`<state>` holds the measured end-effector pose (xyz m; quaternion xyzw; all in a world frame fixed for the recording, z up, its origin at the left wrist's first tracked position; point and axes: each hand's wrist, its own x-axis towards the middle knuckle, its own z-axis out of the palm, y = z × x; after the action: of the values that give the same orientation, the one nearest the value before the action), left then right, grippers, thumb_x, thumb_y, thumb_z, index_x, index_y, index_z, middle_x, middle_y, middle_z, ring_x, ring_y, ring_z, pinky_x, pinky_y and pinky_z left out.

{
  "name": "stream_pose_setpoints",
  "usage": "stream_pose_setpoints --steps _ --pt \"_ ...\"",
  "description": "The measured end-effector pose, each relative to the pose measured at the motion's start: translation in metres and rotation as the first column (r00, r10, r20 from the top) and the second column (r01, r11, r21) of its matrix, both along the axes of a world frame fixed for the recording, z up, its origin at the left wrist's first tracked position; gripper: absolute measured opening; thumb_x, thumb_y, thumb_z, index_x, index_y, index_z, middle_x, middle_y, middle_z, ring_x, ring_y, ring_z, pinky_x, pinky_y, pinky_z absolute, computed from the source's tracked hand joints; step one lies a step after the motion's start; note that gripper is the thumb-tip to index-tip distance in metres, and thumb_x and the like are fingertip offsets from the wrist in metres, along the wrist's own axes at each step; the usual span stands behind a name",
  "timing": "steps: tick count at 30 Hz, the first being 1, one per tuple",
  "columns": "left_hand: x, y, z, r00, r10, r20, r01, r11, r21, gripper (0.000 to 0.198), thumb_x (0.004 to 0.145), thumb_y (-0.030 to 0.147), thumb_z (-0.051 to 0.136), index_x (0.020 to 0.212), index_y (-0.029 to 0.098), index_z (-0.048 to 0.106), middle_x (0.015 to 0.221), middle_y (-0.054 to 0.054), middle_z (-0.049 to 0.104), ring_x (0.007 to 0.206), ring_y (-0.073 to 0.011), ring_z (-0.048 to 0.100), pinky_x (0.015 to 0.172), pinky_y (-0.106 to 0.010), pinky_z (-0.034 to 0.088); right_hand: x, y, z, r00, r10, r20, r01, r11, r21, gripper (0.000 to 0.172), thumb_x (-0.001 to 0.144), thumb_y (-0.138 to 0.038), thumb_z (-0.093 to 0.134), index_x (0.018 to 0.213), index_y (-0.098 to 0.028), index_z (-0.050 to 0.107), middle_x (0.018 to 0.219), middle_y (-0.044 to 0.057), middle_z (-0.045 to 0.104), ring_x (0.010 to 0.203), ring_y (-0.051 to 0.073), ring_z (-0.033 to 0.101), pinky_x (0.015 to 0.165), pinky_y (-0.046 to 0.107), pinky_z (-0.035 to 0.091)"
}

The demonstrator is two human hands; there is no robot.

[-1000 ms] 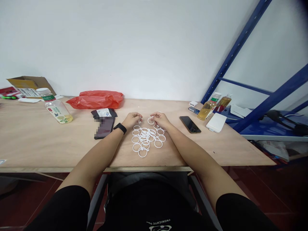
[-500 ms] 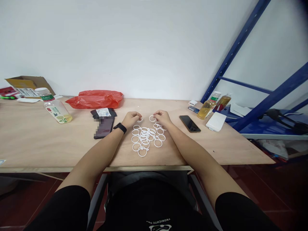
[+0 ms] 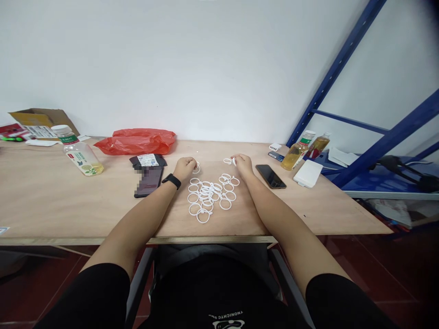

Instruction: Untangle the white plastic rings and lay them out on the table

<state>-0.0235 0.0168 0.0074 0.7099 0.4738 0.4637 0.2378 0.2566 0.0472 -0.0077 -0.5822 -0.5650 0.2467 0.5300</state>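
Observation:
Thin white plastic rings, each with a small knob, lie in an overlapping pile on the wooden table, several of them. Beyond the pile on the left, my left hand pinches one white ring, which hangs upright at the fingertips. My right hand is closed at the far right of the pile, with white ring parts at its fingers. A second loop sticks out to the left of those fingers; I cannot tell whether it is a separate ring. A black watch is on my left wrist.
A black pouch and a red plastic bag lie left of my hands, with a bottle farther left. To the right are a phone, a white case, a drink bottle and a blue rack.
My right hand has moved to the right and slightly away from me, and its ring has turned from facing me. My left hand has shifted slightly left, still pinching its ring.

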Motion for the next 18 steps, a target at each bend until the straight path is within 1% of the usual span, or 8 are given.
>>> stream_pose_setpoints --steps 4,7,10,12,14,16,18 --pt "-0.002 0.003 0.000 0.999 0.028 -0.028 -0.027 0.999 0.019 0.025 0.070 0.027 0.040 0.054 0.017 0.058 0.058 -0.004 0.062 0.064 -0.0168 0.057 0.064 -0.026 0.045 0.009 0.007 -0.012 0.997 0.007 0.081 0.000 0.997 -0.078 0.036 0.071 -0.024 0.044 0.087 -0.018 0.075 0.090 0.004 0.075 0.089 0.019 0.066 0.080 0.027 0.050" --pt "-0.005 0.007 -0.001 0.998 0.057 -0.033 -0.056 0.998 0.019 0.025 0.069 0.023 0.039 0.058 0.017 0.061 0.061 -0.005 0.064 0.066 -0.0172 0.059 0.066 -0.026 0.047 0.010 0.009 -0.015 0.987 0.007 0.159 0.011 0.994 -0.112 0.035 0.073 -0.022 0.046 0.092 -0.018 0.076 0.096 0.005 0.075 0.094 0.019 0.066 0.088 0.029 0.049" --pt "-0.007 0.011 -0.006 0.995 0.097 -0.016 -0.097 0.995 0.018 0.028 0.072 0.020 0.039 0.069 0.015 0.067 0.072 -0.006 0.070 0.073 -0.0182 0.063 0.071 -0.027 0.050 0.009 0.006 -0.013 0.969 0.017 0.247 0.010 0.994 -0.108 0.036 0.075 -0.021 0.051 0.101 -0.019 0.075 0.108 0.006 0.073 0.104 0.021 0.065 0.097 0.033 0.046" --pt "-0.008 0.012 -0.011 0.992 0.123 -0.016 -0.122 0.992 0.025 0.032 0.074 0.018 0.041 0.084 0.013 0.071 0.087 -0.008 0.074 0.084 -0.0191 0.066 0.080 -0.028 0.052 0.008 0.002 -0.009 0.952 0.016 0.306 0.019 0.994 -0.112 0.038 0.077 -0.021 0.053 0.110 -0.018 0.073 0.114 0.008 0.072 0.108 0.022 0.064 0.101 0.035 0.045" --pt "-0.009 0.013 -0.016 0.987 0.142 -0.070 -0.139 0.989 0.049 0.037 0.076 0.016 0.043 0.098 0.014 0.073 0.103 -0.008 0.074 0.096 -0.0200 0.066 0.091 -0.031 0.051 0.007 -0.002 -0.005 0.932 0.002 0.364 0.039 0.994 -0.105 0.040 0.079 -0.020 0.053 0.116 -0.017 0.070 0.115 0.010 0.071 0.108 0.023 0.064 0.102 0.037 0.044" --pt "-0.010 0.014 -0.020 0.974 0.157 -0.164 -0.144 0.986 0.089 0.041 0.078 0.015 0.044 0.107 0.015 0.073 0.113 -0.008 0.072 0.106 -0.0210 0.065 0.099 -0.033 0.048 0.005 -0.006 -0.001 0.912 -0.012 0.411 0.038 0.998 -0.055 0.040 0.080 -0.020 0.054 0.117 -0.017 0.070 0.114 0.010 0.070 0.106 0.023 0.064 0.101 0.038 0.045" --pt "-0.012 0.016 -0.023 0.951 0.155 -0.268 -0.128 0.985 0.117 0.041 0.079 0.015 0.045 0.109 0.017 0.073 0.117 -0.008 0.071 0.112 -0.0224 0.063 0.104 -0.034 0.046 0.001 -0.012 0.002 0.906 0.034 0.422 -0.034 0.999 -0.009 0.036 0.080 -0.020 0.056 0.112 -0.018 0.072 0.110 0.008 0.071 0.103 0.021 0.065 0.099 0.036 0.047"
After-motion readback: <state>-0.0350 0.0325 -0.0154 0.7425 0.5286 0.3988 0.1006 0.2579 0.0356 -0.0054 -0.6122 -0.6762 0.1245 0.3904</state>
